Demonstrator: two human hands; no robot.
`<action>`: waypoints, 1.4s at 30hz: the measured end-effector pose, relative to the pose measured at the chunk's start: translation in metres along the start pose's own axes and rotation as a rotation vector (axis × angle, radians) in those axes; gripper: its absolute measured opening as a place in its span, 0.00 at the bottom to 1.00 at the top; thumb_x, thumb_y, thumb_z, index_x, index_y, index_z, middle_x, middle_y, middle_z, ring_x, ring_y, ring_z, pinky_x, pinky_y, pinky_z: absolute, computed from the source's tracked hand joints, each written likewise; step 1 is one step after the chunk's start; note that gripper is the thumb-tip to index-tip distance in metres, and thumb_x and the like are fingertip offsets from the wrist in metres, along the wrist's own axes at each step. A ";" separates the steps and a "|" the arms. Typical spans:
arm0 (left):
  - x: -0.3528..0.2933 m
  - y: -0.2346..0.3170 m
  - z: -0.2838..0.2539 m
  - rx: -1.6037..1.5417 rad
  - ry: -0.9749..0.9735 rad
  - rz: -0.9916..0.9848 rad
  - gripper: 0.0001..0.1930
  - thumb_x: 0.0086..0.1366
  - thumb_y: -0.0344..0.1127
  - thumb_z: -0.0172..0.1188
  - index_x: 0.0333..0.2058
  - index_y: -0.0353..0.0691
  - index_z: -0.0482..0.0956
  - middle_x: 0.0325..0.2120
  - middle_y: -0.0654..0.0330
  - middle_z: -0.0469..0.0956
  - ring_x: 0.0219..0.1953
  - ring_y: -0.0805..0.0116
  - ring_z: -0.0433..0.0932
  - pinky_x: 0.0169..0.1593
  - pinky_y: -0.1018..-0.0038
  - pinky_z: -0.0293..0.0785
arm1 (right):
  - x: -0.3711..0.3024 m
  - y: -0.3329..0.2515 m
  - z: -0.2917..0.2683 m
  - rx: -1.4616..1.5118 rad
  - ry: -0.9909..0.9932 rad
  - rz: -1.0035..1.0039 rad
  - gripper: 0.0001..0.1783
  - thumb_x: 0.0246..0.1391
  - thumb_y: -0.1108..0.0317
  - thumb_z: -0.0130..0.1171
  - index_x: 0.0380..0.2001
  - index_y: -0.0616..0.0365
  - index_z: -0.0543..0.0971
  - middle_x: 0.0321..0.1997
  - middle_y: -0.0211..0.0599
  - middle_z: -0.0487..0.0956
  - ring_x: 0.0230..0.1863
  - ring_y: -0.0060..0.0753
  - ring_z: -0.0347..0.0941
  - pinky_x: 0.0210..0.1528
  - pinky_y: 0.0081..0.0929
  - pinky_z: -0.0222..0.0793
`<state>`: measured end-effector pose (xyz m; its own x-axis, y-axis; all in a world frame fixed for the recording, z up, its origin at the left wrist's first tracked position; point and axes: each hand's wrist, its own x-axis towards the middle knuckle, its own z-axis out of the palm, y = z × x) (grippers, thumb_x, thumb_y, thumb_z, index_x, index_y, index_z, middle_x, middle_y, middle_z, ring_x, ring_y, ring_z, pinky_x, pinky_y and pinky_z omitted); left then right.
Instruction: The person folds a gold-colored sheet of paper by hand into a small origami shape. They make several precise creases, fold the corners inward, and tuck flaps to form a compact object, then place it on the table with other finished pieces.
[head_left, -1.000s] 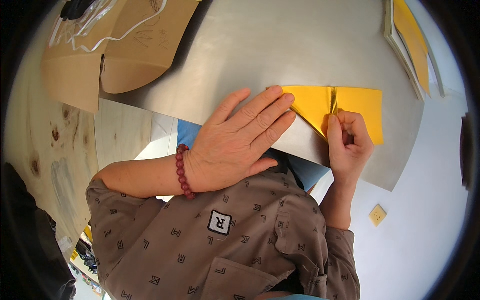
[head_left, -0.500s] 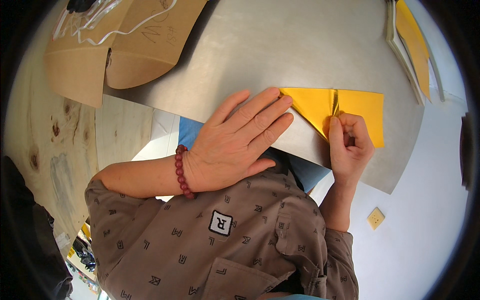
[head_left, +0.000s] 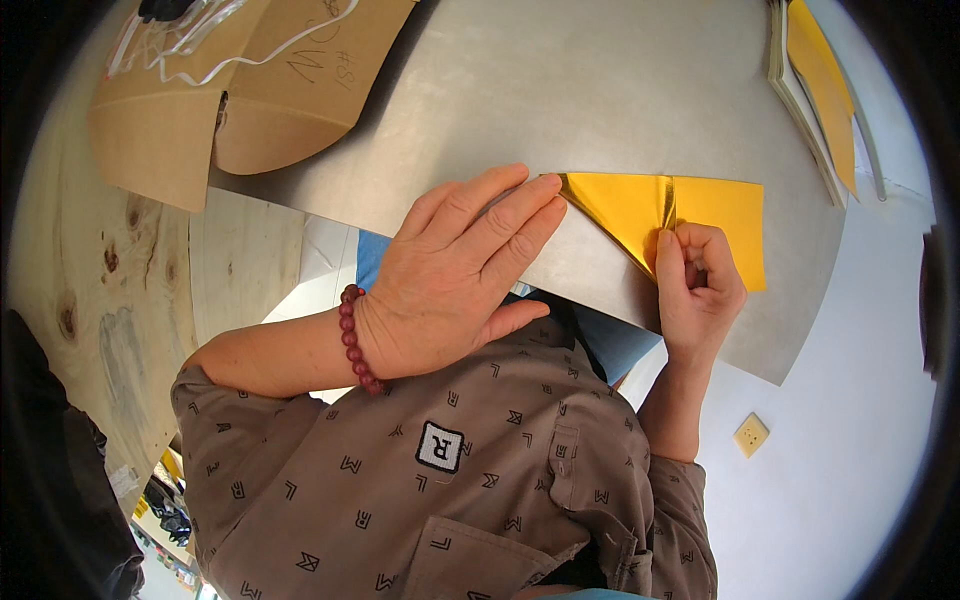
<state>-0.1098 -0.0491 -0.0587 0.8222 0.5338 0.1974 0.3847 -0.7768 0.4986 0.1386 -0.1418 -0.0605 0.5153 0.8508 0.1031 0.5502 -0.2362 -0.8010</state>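
A sheet of shiny gold paper (head_left: 718, 205) lies on the metal tabletop, its left part folded into a slanting point. My left hand (head_left: 455, 255), with a dark red bead bracelet at the wrist, is stretched out with fingers extended. Its fingertips touch the left tip of the gold paper. At the paper's lower edge my right hand (head_left: 700, 285) is closed, thumb and forefinger pinching the fold. A creased band runs up from that pinch to the top edge.
A brown cardboard box (head_left: 285, 110) with white strips in it stands at the far left. Pads with gold sheets (head_left: 822, 95) rest at the table's far right edge. The grey metal tabletop (head_left: 600, 80) ends close to my body. A socket (head_left: 751, 436) is on the white wall at right.
My left hand has slid slightly left along the paper's tip, uncovering a little more of it. The right hand keeps its pinch, almost unmoved.
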 end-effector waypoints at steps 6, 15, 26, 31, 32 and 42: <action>-0.002 0.000 0.000 0.005 0.002 0.005 0.42 0.58 0.50 0.72 0.67 0.35 0.72 0.70 0.54 0.68 0.69 0.52 0.67 0.67 0.56 0.65 | -0.001 0.002 0.000 0.023 -0.001 0.012 0.06 0.58 0.78 0.69 0.30 0.59 0.81 0.21 0.16 0.72 0.23 0.07 0.58 0.25 0.12 0.52; 0.027 -0.025 -0.010 -0.118 0.258 -0.062 0.24 0.58 0.31 0.73 0.55 0.41 0.83 0.50 0.57 0.78 0.52 0.55 0.73 0.58 0.64 0.70 | -0.004 0.009 -0.004 0.221 -0.021 0.008 0.06 0.62 0.79 0.66 0.32 0.58 0.80 0.25 0.12 0.73 0.24 0.02 0.58 0.25 0.08 0.49; 0.041 -0.026 -0.004 -0.142 0.201 -0.026 0.09 0.58 0.33 0.74 0.37 0.44 0.84 0.45 0.61 0.79 0.52 0.57 0.73 0.56 0.65 0.69 | -0.006 0.008 -0.009 0.287 -0.065 -0.011 0.06 0.62 0.79 0.66 0.32 0.59 0.79 0.24 0.13 0.72 0.24 0.02 0.58 0.25 0.08 0.49; 0.040 -0.030 0.000 -0.133 0.265 -0.016 0.07 0.59 0.35 0.74 0.33 0.46 0.82 0.43 0.65 0.79 0.49 0.58 0.73 0.53 0.63 0.68 | -0.007 0.009 -0.009 0.285 -0.080 0.003 0.06 0.62 0.79 0.66 0.33 0.60 0.79 0.24 0.13 0.72 0.24 0.02 0.59 0.25 0.09 0.51; 0.040 -0.030 0.000 -0.111 0.251 -0.021 0.08 0.58 0.34 0.74 0.33 0.45 0.82 0.43 0.63 0.79 0.49 0.58 0.73 0.53 0.64 0.69 | -0.007 0.009 -0.009 0.281 -0.081 0.005 0.05 0.62 0.79 0.66 0.33 0.60 0.79 0.24 0.14 0.72 0.24 0.02 0.59 0.25 0.09 0.51; 0.043 -0.020 0.005 0.041 0.272 -0.030 0.11 0.55 0.31 0.74 0.30 0.44 0.77 0.42 0.62 0.79 0.46 0.57 0.75 0.51 0.63 0.69 | -0.003 0.008 -0.003 0.174 -0.039 0.018 0.04 0.60 0.78 0.67 0.32 0.60 0.81 0.24 0.16 0.74 0.23 0.05 0.61 0.25 0.10 0.55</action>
<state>-0.0795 -0.0126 -0.0646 0.6693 0.6228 0.4053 0.4282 -0.7691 0.4745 0.1432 -0.1480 -0.0660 0.4967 0.8653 0.0675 0.4171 -0.1697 -0.8929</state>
